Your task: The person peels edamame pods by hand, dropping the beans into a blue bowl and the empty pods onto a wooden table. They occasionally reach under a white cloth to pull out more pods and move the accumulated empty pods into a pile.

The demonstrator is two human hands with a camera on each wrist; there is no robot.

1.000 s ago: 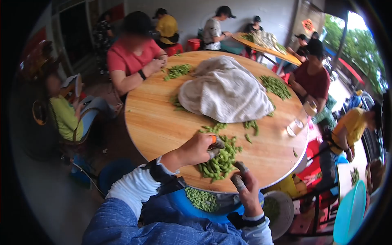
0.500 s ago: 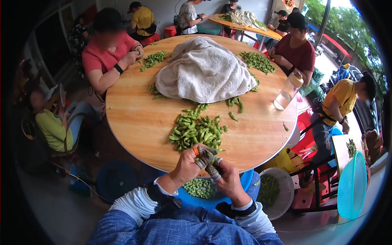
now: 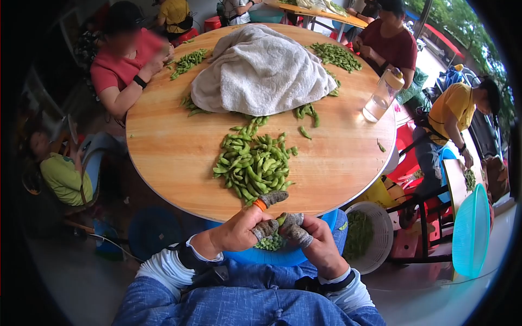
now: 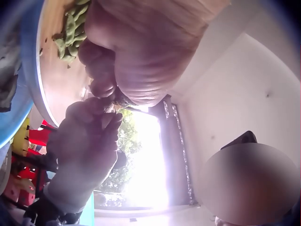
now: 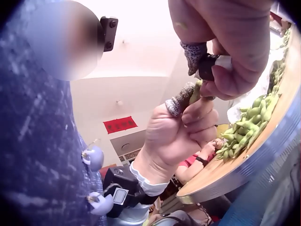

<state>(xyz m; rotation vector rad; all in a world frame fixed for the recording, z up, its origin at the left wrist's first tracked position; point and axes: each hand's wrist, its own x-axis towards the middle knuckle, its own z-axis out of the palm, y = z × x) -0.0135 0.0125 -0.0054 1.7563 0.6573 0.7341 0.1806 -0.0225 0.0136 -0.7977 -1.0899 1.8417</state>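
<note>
Close together over the table's near edge, both hands meet at a green soybean pod. My left hand pinches it, its grey-covered thumb pressed on the pod in the right wrist view. A covered finger with an orange band points out toward the pile in the head view. My right hand grips the pod's other end with grey-covered thumb and finger. Below the hands, shelled green beans lie in a blue basin, partly hidden by the fingers. A heap of pods lies just beyond on the round wooden table.
A pale towel covers a mound mid-table, with smaller pod piles around it. A clear bottle stands at the right edge. On the floor at right is a white basket holding pods. Other people sit around the table.
The right hand came over from the right to meet the left, which drew back from the pile toward the body. Both now hold a pod above the basin. The head view has tilted down.
</note>
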